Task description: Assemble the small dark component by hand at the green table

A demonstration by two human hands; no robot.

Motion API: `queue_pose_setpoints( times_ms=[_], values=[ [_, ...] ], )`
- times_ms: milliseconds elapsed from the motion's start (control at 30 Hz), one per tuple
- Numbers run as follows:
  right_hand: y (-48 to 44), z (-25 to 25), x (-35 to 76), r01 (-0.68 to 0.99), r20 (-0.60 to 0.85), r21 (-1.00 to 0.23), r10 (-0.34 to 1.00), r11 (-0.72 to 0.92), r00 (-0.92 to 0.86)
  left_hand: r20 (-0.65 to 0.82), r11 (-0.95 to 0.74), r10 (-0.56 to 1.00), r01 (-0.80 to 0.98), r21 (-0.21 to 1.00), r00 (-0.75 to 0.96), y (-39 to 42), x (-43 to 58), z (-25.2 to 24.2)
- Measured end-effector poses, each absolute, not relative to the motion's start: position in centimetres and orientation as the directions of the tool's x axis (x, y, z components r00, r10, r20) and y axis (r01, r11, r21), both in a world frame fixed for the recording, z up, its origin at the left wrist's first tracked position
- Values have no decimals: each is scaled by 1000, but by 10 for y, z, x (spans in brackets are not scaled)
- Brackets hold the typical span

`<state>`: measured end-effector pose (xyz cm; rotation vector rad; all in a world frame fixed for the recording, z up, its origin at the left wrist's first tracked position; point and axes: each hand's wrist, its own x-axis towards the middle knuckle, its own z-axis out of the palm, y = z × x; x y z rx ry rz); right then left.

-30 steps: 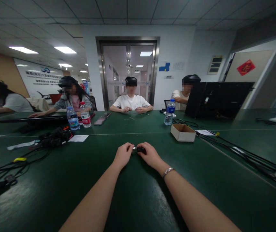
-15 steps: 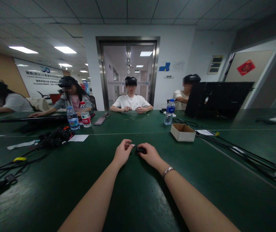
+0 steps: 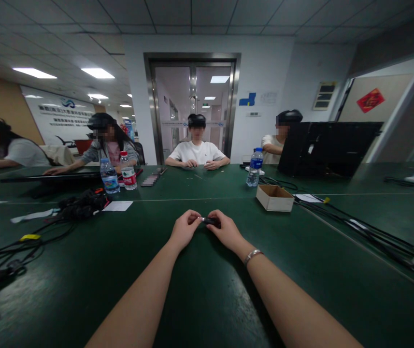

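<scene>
My left hand (image 3: 185, 229) is closed in a pinch on a small shiny silver piece (image 3: 202, 219), mostly covered by the fingertips. A small black, oblong object (image 3: 210, 221) is gripped by my right hand (image 3: 224, 229), its fingers curled over the far side and the thumb on the near side. The silver piece meets the left end of the black object; whether they are joined I cannot tell. Both hands are just above or resting on the green table (image 3: 207, 285), with a silver bracelet (image 3: 253, 256) on the right wrist.
A small open box (image 3: 275, 204) and a blue-capped bottle (image 3: 254, 168) stand to the right, near cables (image 3: 359, 225). On the left are two bottles, one red-capped (image 3: 128, 173), black gear (image 3: 83, 205) and paper (image 3: 118, 206). Several people sit around, one person (image 3: 197, 152) opposite.
The black object in my right hand has risen slightly and moved left, so its end now meets the silver piece. My left hand has hardly moved.
</scene>
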<state>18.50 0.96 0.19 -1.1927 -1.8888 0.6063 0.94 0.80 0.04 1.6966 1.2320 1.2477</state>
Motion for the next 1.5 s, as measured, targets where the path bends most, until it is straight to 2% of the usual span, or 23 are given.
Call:
queue_pose_setpoints(
  times_ms=[600, 1100, 1500],
  values=[
    [10, -1, 184, 492, 400, -725, 876, 482, -269, 258, -253, 965, 407, 878, 44, 3, 10, 7],
    [6, 6, 184, 490, 362, -747, 894, 448, -265, 302, -314, 949, 260, 913, 86, 6, 9, 6],
    [7, 3, 184, 467, 402, -743, 878, 479, -261, 245, -238, 969, 321, 917, 19, 6, 9, 6]
  ],
)
